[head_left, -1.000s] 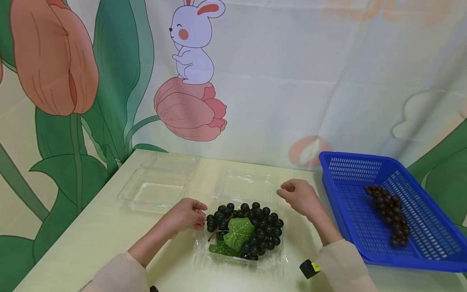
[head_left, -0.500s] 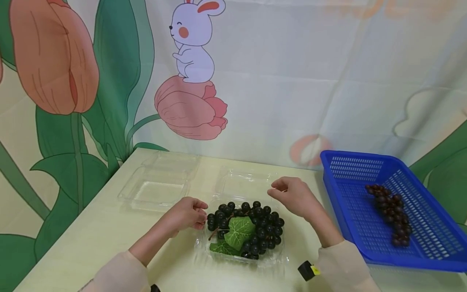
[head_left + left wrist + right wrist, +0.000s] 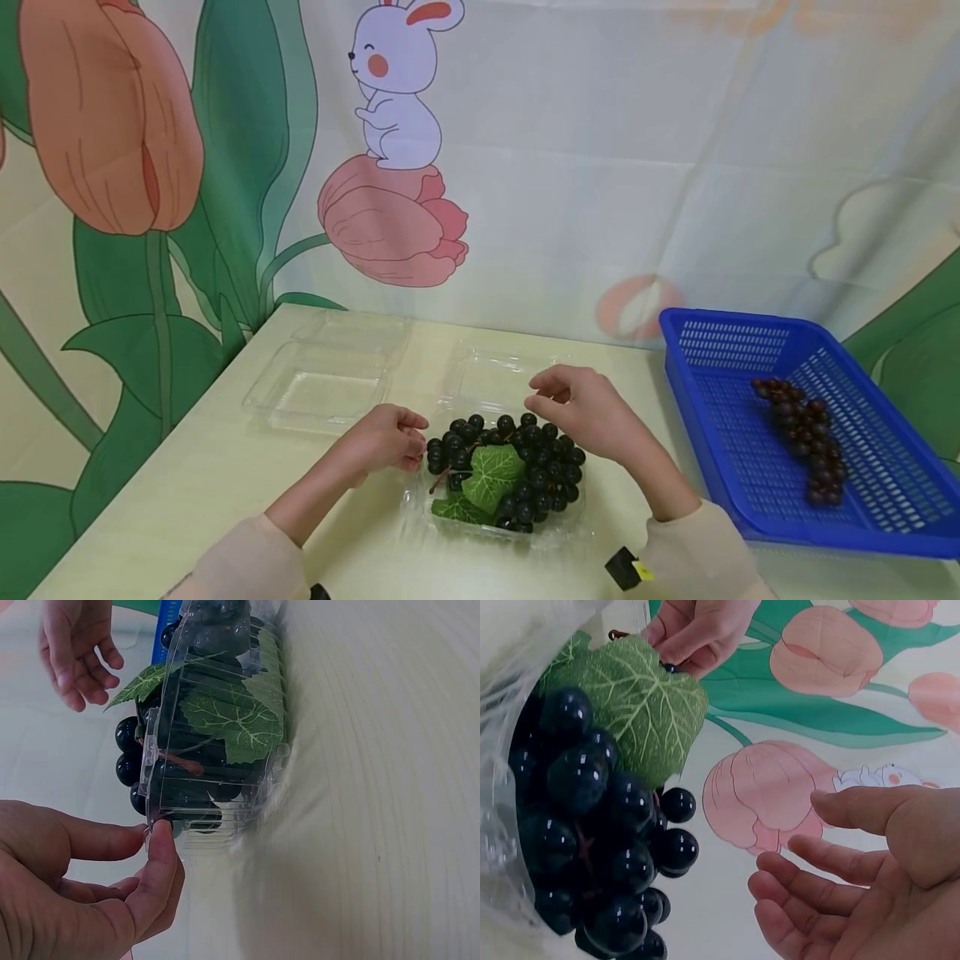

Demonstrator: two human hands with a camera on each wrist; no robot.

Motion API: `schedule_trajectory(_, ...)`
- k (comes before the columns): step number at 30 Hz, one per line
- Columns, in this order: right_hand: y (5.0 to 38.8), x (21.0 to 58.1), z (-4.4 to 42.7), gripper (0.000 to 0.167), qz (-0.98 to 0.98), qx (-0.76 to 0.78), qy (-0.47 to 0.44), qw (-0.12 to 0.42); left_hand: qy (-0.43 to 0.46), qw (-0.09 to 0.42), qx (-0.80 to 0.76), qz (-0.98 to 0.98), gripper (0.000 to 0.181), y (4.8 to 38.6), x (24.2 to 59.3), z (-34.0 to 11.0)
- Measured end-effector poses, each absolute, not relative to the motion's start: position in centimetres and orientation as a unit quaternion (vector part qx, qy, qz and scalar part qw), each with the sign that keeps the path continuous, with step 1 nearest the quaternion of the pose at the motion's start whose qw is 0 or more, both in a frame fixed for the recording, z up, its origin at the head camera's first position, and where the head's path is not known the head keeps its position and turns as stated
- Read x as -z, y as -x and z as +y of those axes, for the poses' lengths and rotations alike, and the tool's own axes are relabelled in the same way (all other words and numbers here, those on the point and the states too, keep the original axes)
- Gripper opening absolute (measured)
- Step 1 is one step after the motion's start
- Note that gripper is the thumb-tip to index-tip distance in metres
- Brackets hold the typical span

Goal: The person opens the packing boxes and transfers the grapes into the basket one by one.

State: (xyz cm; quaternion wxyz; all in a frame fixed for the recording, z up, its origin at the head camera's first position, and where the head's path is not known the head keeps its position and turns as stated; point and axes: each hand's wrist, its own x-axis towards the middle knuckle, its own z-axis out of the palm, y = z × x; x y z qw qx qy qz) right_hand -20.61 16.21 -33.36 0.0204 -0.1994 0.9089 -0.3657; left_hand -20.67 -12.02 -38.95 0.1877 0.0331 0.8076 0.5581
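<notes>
A bunch of black grapes (image 3: 536, 479) with green leaves (image 3: 492, 478) fills a clear plastic clamshell box (image 3: 161, 750) whose lid (image 3: 491, 379) lies open behind it. My left hand (image 3: 386, 439) pinches the box's rim at its left side between thumb and fingers, as the left wrist view shows. Over the back right of the grapes hovers my right hand (image 3: 588, 408), its fingers loosely bent and apart from everything. In the right wrist view nothing lies between the right thumb and fingers (image 3: 832, 892).
At the back left stands another clear clamshell box (image 3: 315, 396), opened out. To the right, a blue plastic basket (image 3: 712, 450) holds a bunch of dark red grapes (image 3: 802, 442). A printed cloth (image 3: 555, 167) hangs behind the table.
My right hand has moved left, from beside the open lid to over the back right of the black grapes. The left hand has stayed at the box's rim.
</notes>
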Motion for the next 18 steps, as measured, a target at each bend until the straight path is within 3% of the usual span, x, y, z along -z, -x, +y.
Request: schedule_trajectory(18,18.8,33.5,13.4,0.024,0.886,0.364,0.284,0.050,-0.037,0.188,-0.561,0.805,0.039,20.6,39.1,-12.1)
